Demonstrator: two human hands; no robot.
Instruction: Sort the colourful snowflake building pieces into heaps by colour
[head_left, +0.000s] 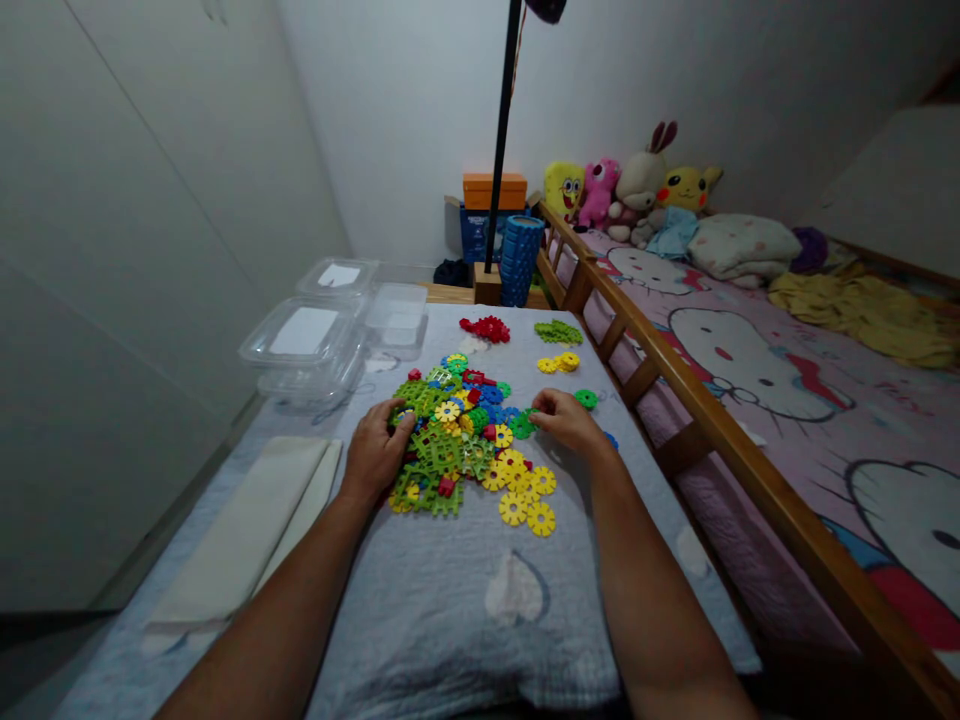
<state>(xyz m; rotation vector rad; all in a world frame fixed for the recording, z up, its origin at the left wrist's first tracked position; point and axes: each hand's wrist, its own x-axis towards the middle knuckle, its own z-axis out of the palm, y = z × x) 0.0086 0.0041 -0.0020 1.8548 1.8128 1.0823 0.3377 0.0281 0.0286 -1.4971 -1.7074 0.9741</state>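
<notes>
A heap of plastic snowflake building pieces [465, 440], green, yellow, blue and red, lies on a grey blanket [465, 600]. My left hand [375, 452] rests on the heap's left side, fingers curled over green pieces. My right hand [566, 420] pinches a green disc [523, 425] at the heap's right edge. Sorted little groups lie farther back: red pieces [487, 328], light-green pieces [557, 332], yellow pieces [560, 363], and a single green piece [586, 399].
Clear plastic containers [315, 345] stand at the back left, and a folded cream cloth [247, 530] lies at the left. A wooden bed rail [705, 420] runs along the right beside a pink bed with plush toys [637, 190]. A black pole [501, 140] and a blue roller [520, 258] stand behind.
</notes>
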